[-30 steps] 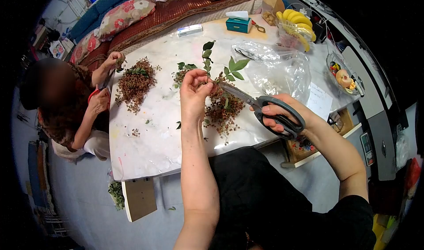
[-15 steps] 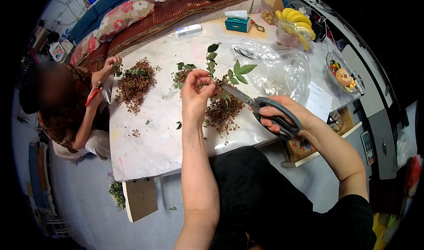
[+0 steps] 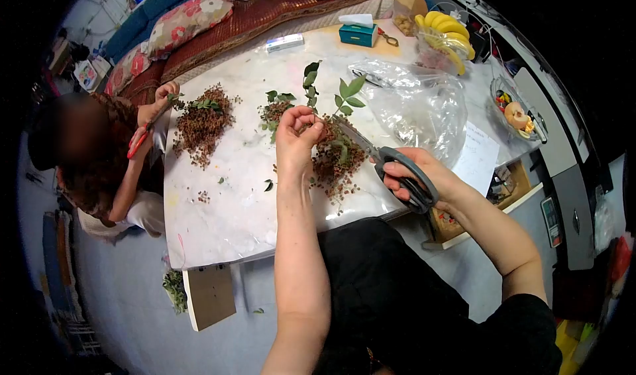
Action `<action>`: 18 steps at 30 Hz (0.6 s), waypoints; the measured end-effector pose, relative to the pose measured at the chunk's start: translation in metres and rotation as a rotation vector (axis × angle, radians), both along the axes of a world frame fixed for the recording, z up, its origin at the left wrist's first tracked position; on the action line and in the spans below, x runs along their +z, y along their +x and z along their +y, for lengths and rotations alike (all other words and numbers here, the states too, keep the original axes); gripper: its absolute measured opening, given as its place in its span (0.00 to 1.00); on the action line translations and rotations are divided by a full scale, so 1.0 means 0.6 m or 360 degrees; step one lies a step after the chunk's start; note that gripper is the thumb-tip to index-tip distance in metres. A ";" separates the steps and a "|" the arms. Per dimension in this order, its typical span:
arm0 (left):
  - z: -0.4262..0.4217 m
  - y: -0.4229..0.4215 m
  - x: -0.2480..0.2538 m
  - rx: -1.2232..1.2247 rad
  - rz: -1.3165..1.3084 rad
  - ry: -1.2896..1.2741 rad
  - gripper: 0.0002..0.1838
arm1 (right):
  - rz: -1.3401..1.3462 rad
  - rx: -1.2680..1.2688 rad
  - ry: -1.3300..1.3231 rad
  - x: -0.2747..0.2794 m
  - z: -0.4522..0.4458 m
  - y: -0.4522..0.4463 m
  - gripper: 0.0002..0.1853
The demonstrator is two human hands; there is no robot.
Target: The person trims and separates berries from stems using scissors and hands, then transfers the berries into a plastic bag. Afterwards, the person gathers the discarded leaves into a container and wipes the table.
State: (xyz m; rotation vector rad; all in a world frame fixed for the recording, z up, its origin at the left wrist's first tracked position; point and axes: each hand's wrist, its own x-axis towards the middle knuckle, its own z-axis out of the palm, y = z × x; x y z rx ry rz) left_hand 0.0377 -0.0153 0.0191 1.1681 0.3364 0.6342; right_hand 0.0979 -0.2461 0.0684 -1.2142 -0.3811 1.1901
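Note:
My left hand (image 3: 298, 135) pinches the stem of a leafy sprig (image 3: 311, 85) over the table. Green leaves (image 3: 348, 95) spread to the right of my fingertips. In my right hand (image 3: 424, 176) is a pair of large scissors (image 3: 388, 155) with dark grey handles, my fingers through the loops. The blades point up and left to the stem near my left fingertips; whether they touch it, I cannot tell. Below them lies a heap of small reddish-brown berry clusters (image 3: 336, 163), partly hidden by my left hand and the scissors.
Across the left corner, another person holds red-handled snippers (image 3: 137, 143) and a sprig beside a second berry heap (image 3: 202, 130). A clear plastic bag (image 3: 417, 113), paper sheet (image 3: 478, 153), tissue box (image 3: 358, 34) and bananas (image 3: 445, 30) lie on the white table (image 3: 232, 222).
My right hand and the scissors have shifted slightly left and down. The leaves at my left fingertips have swung left and up. The other person's snippers have moved nearer their sprig.

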 end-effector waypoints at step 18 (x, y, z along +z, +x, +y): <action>0.023 -0.039 0.015 0.0148 -0.0358 -0.0399 0.15 | -0.0633 -0.0257 -0.0305 -0.131 -0.034 0.004 0.21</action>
